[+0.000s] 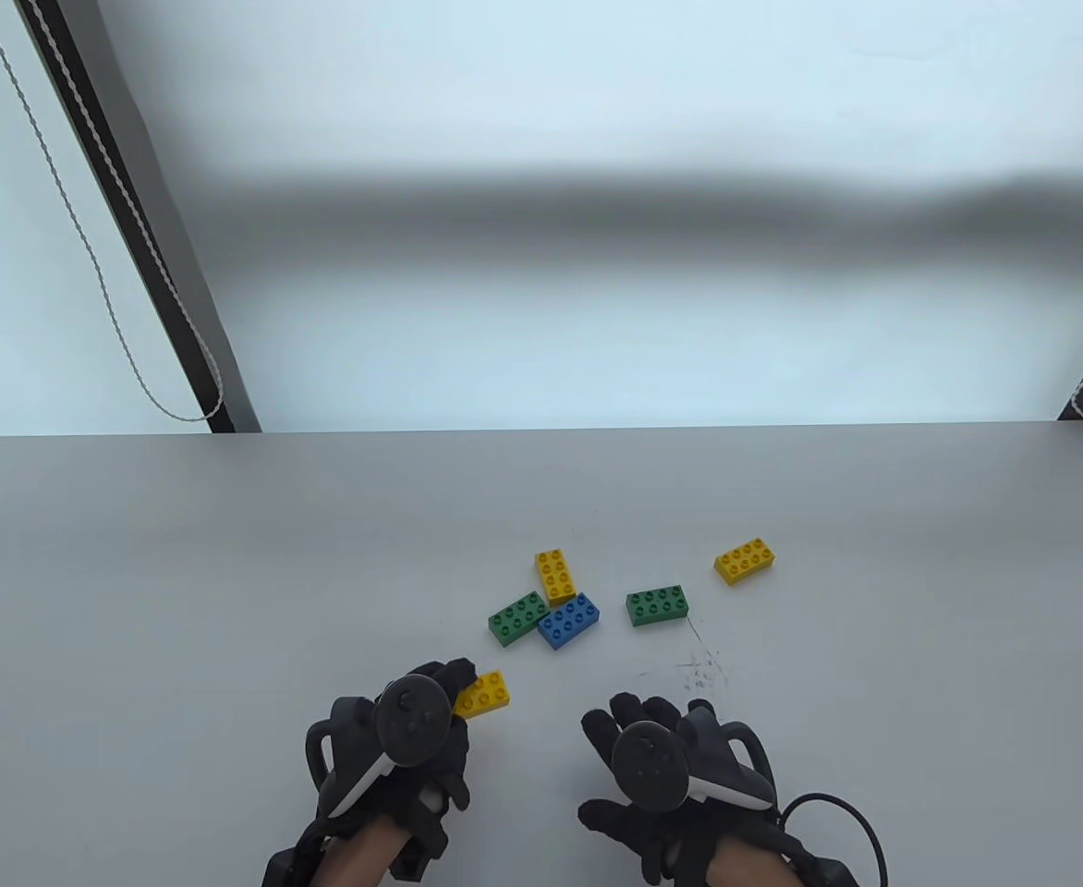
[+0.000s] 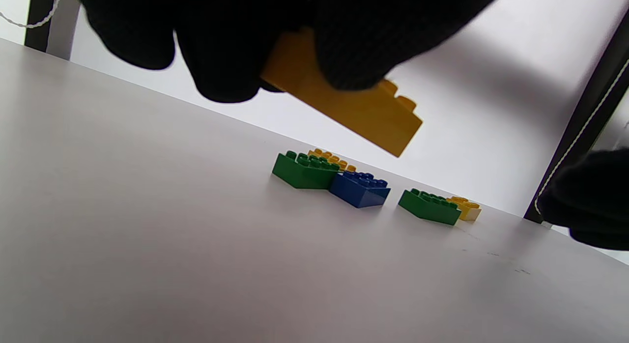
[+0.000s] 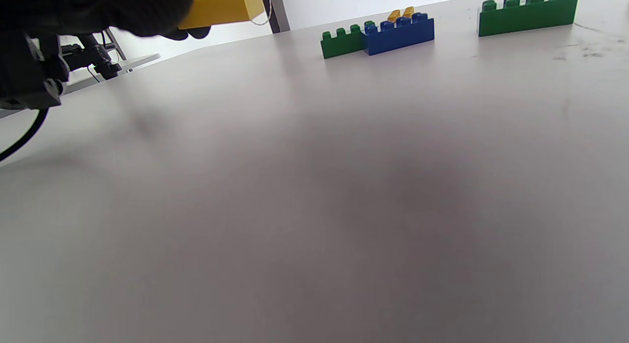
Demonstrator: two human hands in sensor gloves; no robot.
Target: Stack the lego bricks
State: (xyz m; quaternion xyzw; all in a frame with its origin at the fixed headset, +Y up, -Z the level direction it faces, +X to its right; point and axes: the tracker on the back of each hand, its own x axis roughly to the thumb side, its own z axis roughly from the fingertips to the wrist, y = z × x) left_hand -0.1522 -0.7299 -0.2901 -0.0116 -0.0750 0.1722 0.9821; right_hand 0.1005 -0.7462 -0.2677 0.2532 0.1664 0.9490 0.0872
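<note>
**Yellow brick lifted; no stack yet begun**

Yellow brick was pinched in the left hand, tilted clear of the table. Five bricks lay unstacked: green brick touching blue brick, others nearby. Right hand held nothing, fingers spread. Every join remained.

Six lego bricks show in all. Three are yellow: one yellow brick held clear of the worktop near its front edge, a second yellow brick lying toward the middle, and a third yellow brick further toward the right edge. Two are green: one green brick touching the single blue brick, and another green brick lying apart on the right. Two gloved hands are in view, each carrying one tracker.
</note>
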